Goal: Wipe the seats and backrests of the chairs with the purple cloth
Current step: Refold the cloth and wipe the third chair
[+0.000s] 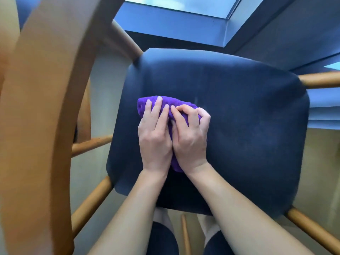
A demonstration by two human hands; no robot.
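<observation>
Chair (121,39) of pale wood takes up most of the view. What looks to be its curved backrest (42,107) sweeps close past the camera on the left, and round rungs (90,145) run below and beside the seat. The chair looks rigid and, I judge, heavy enough to stay put under a wiping push, so it should need no steadying hand.

The seat (248,126) is a dark blue pad with rounded corners and a dull, faintly streaked surface. It probably gives a little under pressure and drags on fabric rather than letting it slide.

The purple cloth (145,104) lies bunched on the left-centre of the seat, mostly hidden under both hands. It is vivid violet and fuzzy, gathered into a loose wad. A cloth like this is light, soft and limp. It will likely crumple unless pressed flat, and is best held by a gathered fold on top with a palm bearing down.

The left hand (154,137) lies flat on the cloth, fingers straight and pressing. The right hand (191,138) touches the left, and its curled fingers clamp a fold of the cloth.
</observation>
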